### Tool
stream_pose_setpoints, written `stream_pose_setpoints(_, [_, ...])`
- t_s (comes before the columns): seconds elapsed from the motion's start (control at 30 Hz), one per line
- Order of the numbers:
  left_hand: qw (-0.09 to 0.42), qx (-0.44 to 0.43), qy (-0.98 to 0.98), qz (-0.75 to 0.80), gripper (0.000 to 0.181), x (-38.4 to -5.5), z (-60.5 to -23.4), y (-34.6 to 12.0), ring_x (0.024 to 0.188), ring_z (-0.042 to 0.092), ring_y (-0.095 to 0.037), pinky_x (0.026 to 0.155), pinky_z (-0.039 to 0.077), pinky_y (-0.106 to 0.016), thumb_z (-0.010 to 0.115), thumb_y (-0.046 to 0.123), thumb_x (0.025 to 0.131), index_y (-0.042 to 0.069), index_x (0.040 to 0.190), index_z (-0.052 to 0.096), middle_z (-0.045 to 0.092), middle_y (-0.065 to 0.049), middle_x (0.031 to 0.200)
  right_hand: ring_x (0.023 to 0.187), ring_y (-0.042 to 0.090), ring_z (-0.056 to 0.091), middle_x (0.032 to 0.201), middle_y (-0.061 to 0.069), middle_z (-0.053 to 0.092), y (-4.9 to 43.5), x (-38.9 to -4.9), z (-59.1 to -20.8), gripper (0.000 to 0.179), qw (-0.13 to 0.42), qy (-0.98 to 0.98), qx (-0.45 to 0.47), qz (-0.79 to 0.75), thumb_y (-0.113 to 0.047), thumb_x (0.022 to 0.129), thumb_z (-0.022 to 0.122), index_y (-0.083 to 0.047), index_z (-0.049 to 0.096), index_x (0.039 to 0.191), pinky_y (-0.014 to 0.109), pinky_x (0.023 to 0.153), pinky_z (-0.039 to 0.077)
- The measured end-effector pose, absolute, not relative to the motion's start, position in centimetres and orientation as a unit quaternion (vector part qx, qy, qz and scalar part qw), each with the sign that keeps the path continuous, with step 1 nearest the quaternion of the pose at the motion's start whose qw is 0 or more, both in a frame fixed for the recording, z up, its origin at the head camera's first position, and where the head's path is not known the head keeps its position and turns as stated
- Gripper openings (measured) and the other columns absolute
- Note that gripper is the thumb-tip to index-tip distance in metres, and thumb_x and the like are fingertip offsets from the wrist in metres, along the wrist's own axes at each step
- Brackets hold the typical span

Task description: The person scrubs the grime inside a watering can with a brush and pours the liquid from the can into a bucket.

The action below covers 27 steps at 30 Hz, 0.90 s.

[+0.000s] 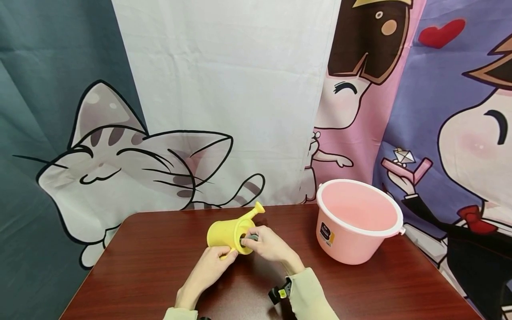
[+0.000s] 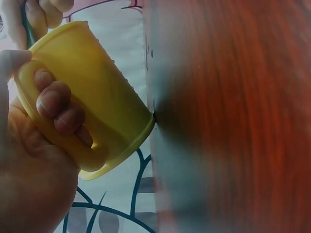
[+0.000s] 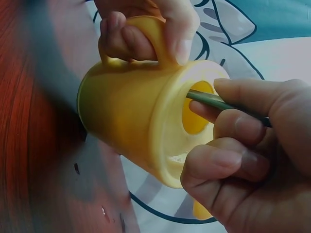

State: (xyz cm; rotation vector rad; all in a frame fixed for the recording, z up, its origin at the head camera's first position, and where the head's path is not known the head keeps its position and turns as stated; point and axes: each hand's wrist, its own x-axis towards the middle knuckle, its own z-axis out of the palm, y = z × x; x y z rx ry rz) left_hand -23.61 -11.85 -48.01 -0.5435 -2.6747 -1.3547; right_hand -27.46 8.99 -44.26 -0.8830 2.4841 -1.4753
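A yellow toy watering can (image 1: 221,234) is tipped over the table, its spout (image 1: 251,213) pointing up and away to the right. My left hand (image 1: 209,268) grips its handle (image 2: 87,156), with the fingers through the loop and the thumb at the rim. In the right wrist view, my right hand (image 3: 262,141) pinches a thin dark green stick-like piece (image 3: 214,101) between thumb and fingers. The near end of that piece reaches into the round opening (image 3: 197,124) in the can's top; its other end is hidden by the hand.
On the right of the brown table (image 1: 152,249) stands a pink bucket (image 1: 344,244) with a white rim and a dark label. A cartoon-printed cloth (image 1: 228,89) hangs behind the table. A black wrist device (image 1: 280,292) sits at the right sleeve.
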Motion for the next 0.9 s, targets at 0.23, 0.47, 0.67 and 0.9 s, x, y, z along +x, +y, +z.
stream_pose_setpoints(0.23, [0.043,-0.176,-0.877,-0.445,0.041,-23.6,-48.0,-11.9,0.050,0.033,-0.002,0.050,0.031,-0.020,0.064,0.031,0.095,0.021,0.060,0.044,0.032,0.014,0.055,0.043,0.005,0.028,0.055,-0.008,0.041,9.5,-27.7,-44.2,0.013,0.065,0.821,-0.294,-0.485,-0.021,0.093,0.068,-0.010,0.068,0.085,0.022,0.044,0.026])
stream_pose_setpoints(0.47, [0.039,-0.172,-0.877,-0.447,0.041,-23.7,-48.2,-12.0,0.050,0.033,-0.002,0.050,0.031,-0.020,0.063,0.033,0.095,0.020,0.061,0.045,0.032,0.014,0.056,0.039,0.009,0.028,0.050,-0.005,0.034,10.5,-27.6,-43.7,0.016,0.099,0.810,-0.292,-0.499,-0.023,0.095,0.065,-0.007,0.068,0.092,0.023,0.040,0.024])
stream_pose_setpoints(0.67, [0.036,-0.167,-0.875,-0.452,0.041,-23.7,-48.1,-12.0,0.050,0.033,-0.002,0.050,0.031,-0.020,0.063,0.033,0.095,0.020,0.061,0.045,0.033,0.013,0.055,0.038,0.009,0.028,0.050,-0.004,0.033,10.9,-27.5,-43.3,0.017,0.115,0.804,-0.283,-0.510,-0.023,0.094,0.065,-0.008,0.070,0.099,0.023,0.039,0.023])
stream_pose_setpoints(0.9, [0.033,-0.161,-0.874,-0.458,0.042,-23.7,-48.0,-12.1,0.051,0.032,-0.003,0.050,0.030,-0.020,0.062,0.034,0.096,0.019,0.061,0.044,0.032,0.012,0.055,0.040,0.009,0.030,0.051,-0.003,0.035,11.5,-27.3,-42.7,0.024,0.107,0.801,-0.275,-0.521,-0.022,0.094,0.066,0.002,0.067,0.091,0.024,0.040,0.023])
